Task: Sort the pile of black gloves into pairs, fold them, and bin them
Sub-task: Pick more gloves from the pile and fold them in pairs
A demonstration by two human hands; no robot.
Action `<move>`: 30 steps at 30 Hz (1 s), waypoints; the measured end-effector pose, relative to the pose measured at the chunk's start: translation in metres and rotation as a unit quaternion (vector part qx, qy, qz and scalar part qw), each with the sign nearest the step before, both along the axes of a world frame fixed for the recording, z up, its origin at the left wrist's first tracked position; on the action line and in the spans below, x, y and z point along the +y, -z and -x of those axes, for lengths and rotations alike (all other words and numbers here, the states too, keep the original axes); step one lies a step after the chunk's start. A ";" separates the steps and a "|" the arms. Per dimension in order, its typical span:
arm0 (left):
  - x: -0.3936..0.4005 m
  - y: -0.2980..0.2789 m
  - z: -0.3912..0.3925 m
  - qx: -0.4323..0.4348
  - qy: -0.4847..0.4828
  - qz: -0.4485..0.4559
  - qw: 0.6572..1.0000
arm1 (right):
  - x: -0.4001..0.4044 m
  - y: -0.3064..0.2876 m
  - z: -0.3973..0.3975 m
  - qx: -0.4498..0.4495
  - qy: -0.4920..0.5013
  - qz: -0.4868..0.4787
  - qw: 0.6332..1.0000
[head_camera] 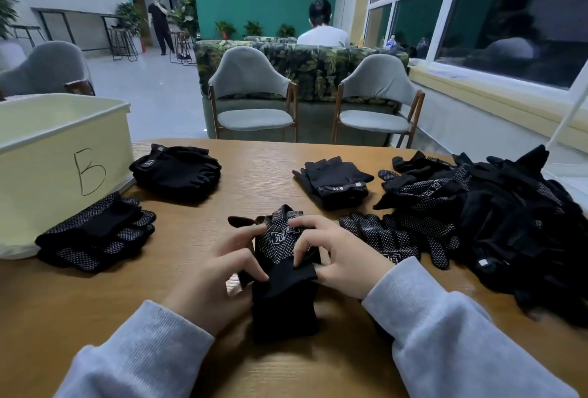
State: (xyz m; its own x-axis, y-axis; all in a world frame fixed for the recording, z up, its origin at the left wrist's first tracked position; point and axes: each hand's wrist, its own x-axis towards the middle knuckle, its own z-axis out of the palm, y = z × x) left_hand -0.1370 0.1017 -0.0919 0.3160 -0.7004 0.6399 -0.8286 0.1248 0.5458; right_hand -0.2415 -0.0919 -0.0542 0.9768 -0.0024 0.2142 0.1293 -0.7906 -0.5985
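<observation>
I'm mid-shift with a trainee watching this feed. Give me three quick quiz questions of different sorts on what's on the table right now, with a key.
1. True or false: both hands, left and right, grip the dotted black knit glove at the table's near centre.
2. Which letter is handwritten on the pale yellow plastic bin? A) A B) B C) D
3. Fill in: the large unsorted heap of black gloves lies on the person's ____ side of the brown wooden table.

Key: 1 true; 2 B; 3 right.
</observation>
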 end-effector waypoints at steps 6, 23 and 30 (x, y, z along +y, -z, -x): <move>0.013 0.013 0.006 0.013 0.010 -0.068 0.998 | 0.009 0.008 0.015 0.037 0.021 0.027 0.999; 0.023 0.021 0.018 0.033 -0.029 -0.159 0.986 | 0.012 0.021 0.035 0.074 0.035 0.056 0.995; 0.020 0.018 0.019 0.038 -0.038 -0.201 0.978 | 0.015 0.018 0.032 0.098 0.044 0.042 0.993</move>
